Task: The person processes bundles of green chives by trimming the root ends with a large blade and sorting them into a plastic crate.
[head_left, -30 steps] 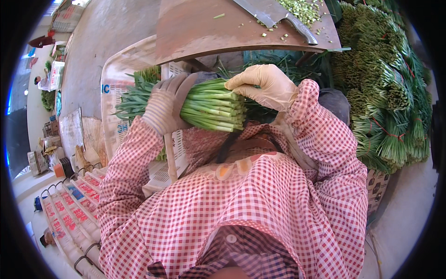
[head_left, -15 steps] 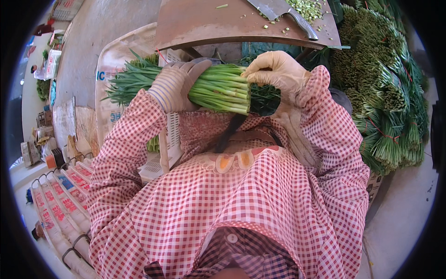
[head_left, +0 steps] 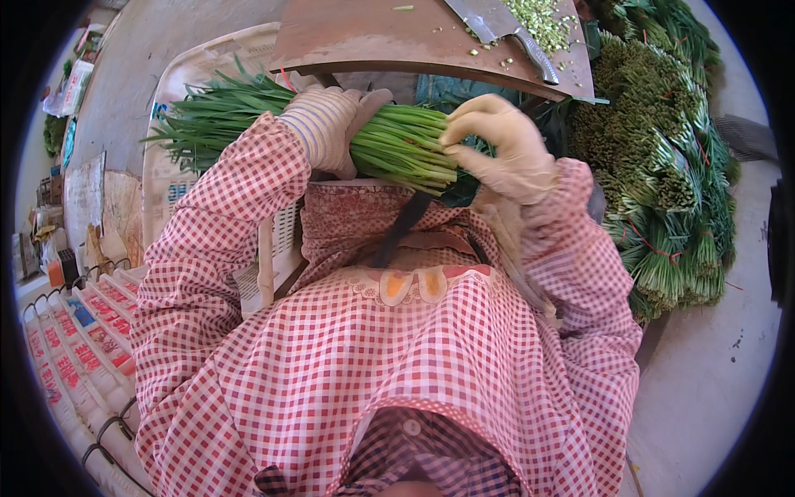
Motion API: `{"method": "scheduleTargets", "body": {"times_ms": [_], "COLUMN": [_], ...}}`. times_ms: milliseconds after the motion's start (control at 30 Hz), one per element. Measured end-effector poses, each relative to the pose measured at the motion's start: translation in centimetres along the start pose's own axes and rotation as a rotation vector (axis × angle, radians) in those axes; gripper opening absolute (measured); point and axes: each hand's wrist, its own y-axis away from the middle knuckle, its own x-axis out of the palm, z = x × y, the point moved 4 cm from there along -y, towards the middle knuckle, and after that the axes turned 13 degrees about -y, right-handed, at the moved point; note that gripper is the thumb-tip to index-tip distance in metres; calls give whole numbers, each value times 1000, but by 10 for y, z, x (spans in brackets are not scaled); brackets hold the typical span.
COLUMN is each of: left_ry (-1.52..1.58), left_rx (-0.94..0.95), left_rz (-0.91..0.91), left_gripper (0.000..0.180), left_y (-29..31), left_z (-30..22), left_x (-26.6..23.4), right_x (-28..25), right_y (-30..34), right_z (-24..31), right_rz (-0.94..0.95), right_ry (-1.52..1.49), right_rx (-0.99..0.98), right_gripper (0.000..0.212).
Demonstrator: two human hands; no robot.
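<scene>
A thick bunch of garlic chives (head_left: 402,149) lies sideways in front of my chest, dark leaves to the left and pale stem ends to the right. My left hand (head_left: 330,126), in a striped grey-and-white glove, wraps over its middle. In a cream rubber glove, my right hand (head_left: 501,149) curls thumb and forefinger round stems at the right end of the bunch. Exactly which stems lie between those fingertips is hard to make out. The palm side of my left hand is hidden.
Ahead stands a brown table (head_left: 364,41) bearing a cleaver (head_left: 505,33) and chopped stem bits (head_left: 542,23). At right, tied chive bundles (head_left: 650,132) are piled high. A white plastic crate (head_left: 178,91) stands behind the leaves. Printed white-and-red packages (head_left: 83,331) lie lower left.
The bunch and my left hand have tilted slightly, with the stem end lower. My right hand has moved a little lower and turned, its fingers still at the stem ends. The whole view has shifted.
</scene>
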Motion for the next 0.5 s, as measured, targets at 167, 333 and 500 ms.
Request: {"method": "scheduleTargets", "body": {"times_ms": [167,333,500], "left_ry": [-38,10,51], "left_rx": [-11,80,142], "left_rz": [-29,-88,-54], "left_gripper": [117,111,106], "left_y": [-2,-5,-7], "left_z": [-6,-1,-1], "left_x": [-3,8,2], "right_x": [14,23,23], "right_y": [-3,-16,-25], "right_z": [-28,-8,5], "right_rz": [77,296,472], "right_ry": [15,299,406], "right_rx": [99,145,73], "right_gripper": [13,33,37]}}
